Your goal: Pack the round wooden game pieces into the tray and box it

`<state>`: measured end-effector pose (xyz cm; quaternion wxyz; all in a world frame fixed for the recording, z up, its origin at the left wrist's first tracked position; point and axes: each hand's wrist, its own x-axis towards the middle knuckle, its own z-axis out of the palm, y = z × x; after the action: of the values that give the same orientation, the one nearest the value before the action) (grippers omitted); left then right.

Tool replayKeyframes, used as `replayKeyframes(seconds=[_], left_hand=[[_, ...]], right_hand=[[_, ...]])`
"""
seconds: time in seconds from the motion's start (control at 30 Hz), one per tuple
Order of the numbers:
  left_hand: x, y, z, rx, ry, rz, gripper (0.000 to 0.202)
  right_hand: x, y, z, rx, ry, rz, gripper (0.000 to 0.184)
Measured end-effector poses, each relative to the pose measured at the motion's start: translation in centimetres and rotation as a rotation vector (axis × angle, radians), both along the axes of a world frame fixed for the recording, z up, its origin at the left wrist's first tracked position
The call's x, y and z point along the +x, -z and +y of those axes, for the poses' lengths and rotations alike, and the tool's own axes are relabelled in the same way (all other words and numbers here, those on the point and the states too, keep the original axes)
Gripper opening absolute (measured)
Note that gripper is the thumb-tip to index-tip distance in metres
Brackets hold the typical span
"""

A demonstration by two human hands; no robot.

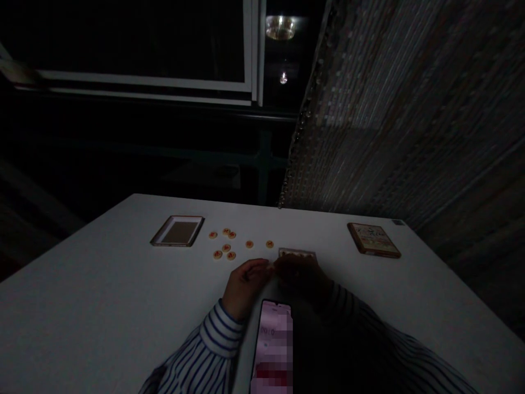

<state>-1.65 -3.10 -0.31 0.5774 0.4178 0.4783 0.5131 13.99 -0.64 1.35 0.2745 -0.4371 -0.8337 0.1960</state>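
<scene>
My left hand (246, 284) is closed, its fingertips pinched and meeting those of my right hand (301, 276). Whatever lies between the fingertips is too small and dark to make out. My right hand is also closed, in deep shadow, in front of a small open tray (315, 254) holding a row of round pieces, and hides most of it. Several round xiangqi pieces with red characters, among them one piece (269, 244) near the tray and another piece (231, 255) further left, lie on the white table (102, 284) beyond my left hand.
A lit phone (270, 339) lies between my forearms. At the back left is an open shallow box (178, 231); a box with a printed cover (374, 239) sits at the right. A beaded string curtain (361, 109) hangs behind the table. The room is dim.
</scene>
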Motion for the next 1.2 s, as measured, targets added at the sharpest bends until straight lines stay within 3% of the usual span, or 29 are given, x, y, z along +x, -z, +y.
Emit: replayKeyframes(seconds=[0.13, 0.33, 0.47, 0.57, 0.73, 0.87, 1.0, 1.2], left_hand=[[1.2, 0.0, 0.1, -0.006, 0.037, 0.02, 0.029], [2.8, -0.4, 0.5, 0.028, 0.067, 0.071, 0.025], [3.3, -0.3, 0.7, 0.074, 0.1, 0.134, 0.023], [2.9, 0.3, 0.9, 0.101, 0.076, 0.204, 0.024], [1.2, 1.9, 1.5, 0.179, -0.087, 0.437, 0.024], [0.3, 3.2, 1.7, 0.203, -0.127, 0.523, 0.025], [0.3, 4.1, 1.7, 0.211, -0.11, 0.577, 0.026], [0.7, 4.8, 1.6, 0.228, -0.152, 0.555, 0.025]], right_hand=[[1.6, 0.3, -0.4, -0.003, 0.023, 0.027, 0.02], [3.0, -1.3, -1.1, 0.186, -0.024, -0.101, 0.022], [3.6, -1.5, -1.1, 0.195, -0.039, -0.139, 0.018], [4.7, -1.0, -0.8, 0.154, -0.035, -0.136, 0.017], [8.0, 0.4, 0.0, 0.123, 0.103, -0.092, 0.025], [10.2, 1.7, 0.7, 0.069, 0.143, -0.198, 0.027], [10.7, 2.5, 1.0, 0.01, 0.123, -0.297, 0.027], [10.4, 2.4, 1.1, -0.01, 0.064, -0.394, 0.027]])
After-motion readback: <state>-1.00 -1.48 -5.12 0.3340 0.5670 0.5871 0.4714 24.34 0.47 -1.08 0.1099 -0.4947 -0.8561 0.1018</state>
